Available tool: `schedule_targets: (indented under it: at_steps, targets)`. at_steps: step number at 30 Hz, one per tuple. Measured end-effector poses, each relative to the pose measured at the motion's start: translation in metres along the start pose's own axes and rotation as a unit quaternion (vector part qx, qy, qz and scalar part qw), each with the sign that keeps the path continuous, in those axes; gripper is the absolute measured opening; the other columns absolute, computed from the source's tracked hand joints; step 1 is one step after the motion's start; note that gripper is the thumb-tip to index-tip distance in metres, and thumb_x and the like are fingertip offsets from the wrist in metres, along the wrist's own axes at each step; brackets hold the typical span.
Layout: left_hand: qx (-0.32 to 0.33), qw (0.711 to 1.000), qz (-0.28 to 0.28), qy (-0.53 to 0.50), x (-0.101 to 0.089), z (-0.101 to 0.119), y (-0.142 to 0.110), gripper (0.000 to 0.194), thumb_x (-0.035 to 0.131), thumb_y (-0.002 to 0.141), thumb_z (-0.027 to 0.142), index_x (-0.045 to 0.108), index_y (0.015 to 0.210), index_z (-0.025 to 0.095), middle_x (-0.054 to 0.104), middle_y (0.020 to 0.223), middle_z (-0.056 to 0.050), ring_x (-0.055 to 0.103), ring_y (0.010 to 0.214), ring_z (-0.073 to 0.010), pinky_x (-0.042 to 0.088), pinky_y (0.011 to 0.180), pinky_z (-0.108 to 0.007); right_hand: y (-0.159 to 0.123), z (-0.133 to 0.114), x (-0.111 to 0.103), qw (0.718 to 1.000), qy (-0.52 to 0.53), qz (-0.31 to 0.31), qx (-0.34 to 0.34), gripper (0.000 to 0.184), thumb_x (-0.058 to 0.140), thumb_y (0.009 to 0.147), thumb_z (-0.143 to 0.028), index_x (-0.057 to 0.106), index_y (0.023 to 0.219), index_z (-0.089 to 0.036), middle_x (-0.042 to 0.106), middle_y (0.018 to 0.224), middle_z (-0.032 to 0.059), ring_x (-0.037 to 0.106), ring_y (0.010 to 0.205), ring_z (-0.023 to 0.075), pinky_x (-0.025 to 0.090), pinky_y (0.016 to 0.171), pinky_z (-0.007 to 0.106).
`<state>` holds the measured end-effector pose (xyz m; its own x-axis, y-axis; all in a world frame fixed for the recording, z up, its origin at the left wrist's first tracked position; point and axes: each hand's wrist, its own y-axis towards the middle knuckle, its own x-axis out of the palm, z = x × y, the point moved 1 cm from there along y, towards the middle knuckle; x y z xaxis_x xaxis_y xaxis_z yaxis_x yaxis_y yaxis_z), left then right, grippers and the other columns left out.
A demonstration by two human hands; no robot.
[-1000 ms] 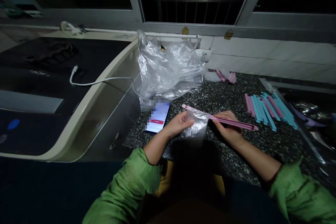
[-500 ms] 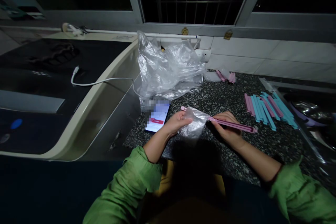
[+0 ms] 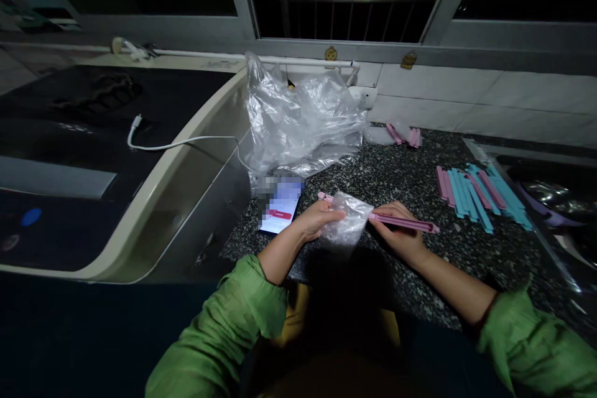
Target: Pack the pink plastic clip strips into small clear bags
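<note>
My left hand point(image 3: 316, 219) pinches the edge of a small clear plastic bag point(image 3: 346, 224) held over the speckled granite counter point(image 3: 410, 186). A long pink sealing clip point(image 3: 405, 222) runs across the bag's top, and my right hand point(image 3: 397, 230) is closed on it just right of the bag. The clip's far left tip pokes out beyond the bag. Both forearms wear green sleeves.
A phone point(image 3: 280, 206) with a lit screen lies left of my hands. Behind it is a big crumpled clear bag point(image 3: 298, 121). Several pink and blue clips point(image 3: 480, 193) lie at the right, a few pink ones point(image 3: 405, 135) by the wall. A white cable point(image 3: 172, 144) crosses a dark appliance on the left.
The pink clip has slid left through the bag, so less of it sticks out to the right. Both hands stayed nearly in place.
</note>
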<state>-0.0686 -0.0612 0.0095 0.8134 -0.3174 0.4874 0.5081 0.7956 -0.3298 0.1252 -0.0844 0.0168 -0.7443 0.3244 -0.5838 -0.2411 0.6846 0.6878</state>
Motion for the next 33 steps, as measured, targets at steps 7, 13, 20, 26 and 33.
schedule_targets:
  at_steps: [7, 13, 20, 26, 33]
  targets:
    - [-0.021, 0.999, 0.003, -0.032, -0.002, -0.001, 0.004, 0.043, 0.083, 0.044, 0.034, 0.065, 0.072, 0.007, 0.065, 0.063, -0.005, 0.058, 0.055, -0.0111, 0.044, 0.060, -0.023, -0.002, 0.005, 0.004, 0.999, 0.016, 0.010, 0.030, 0.004, 0.062, 0.077, -0.026, 0.060, 0.075, -0.023, 0.065, 0.071, 0.0006, 0.060, 0.069, 0.0170, 0.050, 0.066, 0.035]
    - [-0.024, 0.997, 0.044, -0.051, -0.002, -0.001, 0.006, 0.034, 0.078, 0.054, 0.035, 0.064, 0.069, 0.008, 0.065, 0.060, -0.005, 0.059, 0.054, -0.0126, 0.044, 0.059, -0.024, -0.005, 0.008, 0.007, 0.999, 0.027, 0.007, 0.034, 0.002, 0.063, 0.076, -0.023, 0.061, 0.075, -0.023, 0.065, 0.071, 0.0004, 0.060, 0.070, 0.0168, 0.051, 0.067, 0.034]
    - [-0.013, 0.995, 0.085, -0.045, 0.001, 0.000, 0.006, 0.032, 0.080, 0.047, 0.034, 0.061, 0.057, 0.009, 0.062, 0.050, -0.003, 0.054, 0.044, -0.0107, 0.039, 0.049, -0.022, -0.005, 0.008, 0.007, 0.999, 0.030, 0.011, 0.015, 0.002, 0.063, 0.076, -0.021, 0.062, 0.076, -0.023, 0.066, 0.072, 0.0007, 0.060, 0.071, 0.0167, 0.050, 0.067, 0.034]
    - [0.009, 0.994, 0.101, -0.043, -0.002, -0.001, 0.007, 0.035, 0.081, 0.042, 0.034, 0.061, 0.055, 0.009, 0.061, 0.048, -0.002, 0.053, 0.042, -0.0101, 0.037, 0.048, -0.022, -0.003, 0.006, 0.004, 1.000, 0.016, 0.003, 0.006, 0.004, 0.064, 0.075, -0.024, 0.062, 0.078, -0.022, 0.066, 0.074, 0.0017, 0.060, 0.073, 0.0173, 0.049, 0.069, 0.034]
    - [0.031, 0.988, 0.132, -0.072, -0.001, 0.004, 0.004, 0.032, 0.080, 0.042, 0.031, 0.061, 0.054, 0.009, 0.061, 0.048, -0.002, 0.053, 0.043, -0.0108, 0.038, 0.049, -0.023, -0.004, 0.007, -0.006, 0.999, 0.030, 0.043, 0.010, 0.016, 0.063, 0.075, -0.022, 0.060, 0.091, -0.022, 0.065, 0.084, 0.0045, 0.060, 0.080, 0.0196, 0.049, 0.073, 0.038]
